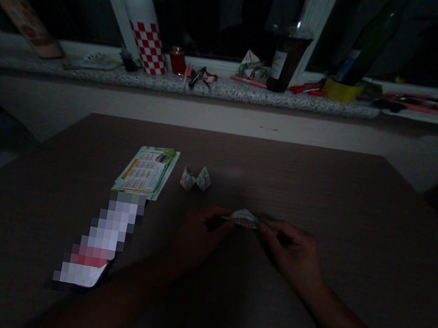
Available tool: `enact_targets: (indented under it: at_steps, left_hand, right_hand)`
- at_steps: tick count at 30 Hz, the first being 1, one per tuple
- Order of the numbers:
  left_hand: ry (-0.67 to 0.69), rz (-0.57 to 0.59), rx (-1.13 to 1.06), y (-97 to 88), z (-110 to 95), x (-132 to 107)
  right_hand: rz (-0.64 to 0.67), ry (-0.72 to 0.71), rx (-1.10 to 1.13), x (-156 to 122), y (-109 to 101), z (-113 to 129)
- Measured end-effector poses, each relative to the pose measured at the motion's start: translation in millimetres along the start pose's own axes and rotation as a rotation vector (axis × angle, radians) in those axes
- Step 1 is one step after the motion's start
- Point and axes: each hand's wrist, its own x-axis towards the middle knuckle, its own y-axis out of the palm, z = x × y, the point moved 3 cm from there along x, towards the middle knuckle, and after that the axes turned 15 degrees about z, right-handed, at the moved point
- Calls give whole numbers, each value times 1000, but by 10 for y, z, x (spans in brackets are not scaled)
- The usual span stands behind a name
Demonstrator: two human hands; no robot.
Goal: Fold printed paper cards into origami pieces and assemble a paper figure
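Observation:
A small folded piece of printed paper [244, 218], roughly triangular with a raised middle, is held between my two hands just over the table. My left hand [203, 234] pinches its left corner between thumb and fingers. The right corner is pinched the same way by my right hand [292, 250]. Beyond my left hand stands a folded paper figure [196, 179] with two pointed peaks, in similar printed paper. The light is dim, so the finer folds of the held paper cannot be made out.
Left of my hands lie a stack of printed calendar sheets [146, 171] and a lit phone [105, 240] with a blurred screen. The stone windowsill [214, 89] behind the brown table [305, 173] carries a checkered bottle [145, 23], a lidded cup [287, 58] and a green bottle [374, 39].

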Motion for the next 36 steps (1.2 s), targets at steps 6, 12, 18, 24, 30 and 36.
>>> enact_targets:
  at_steps: [6,12,18,24,30,36]
  left_hand:
    - [37,-3,159,-11,-42,-17]
    - [96,15,360,10,-133,-52]
    - [182,85,513,84,-119,-92]
    - [174,100,553,125,-106,-87]
    - [107,63,473,129,-111,-76]
    - [60,45,442,159,-125,-66]
  right_hand:
    - [67,-181,-208,-17,7,114]
    - [57,-195,-258,-20,-1,136]
    - [63,-166,-274,-23,-6,101]
    - [77,-188,-278,-21,23,134]
    - [70,-229,-272,-33,33,163]
    - [84,-314,-280,-56,56,220]
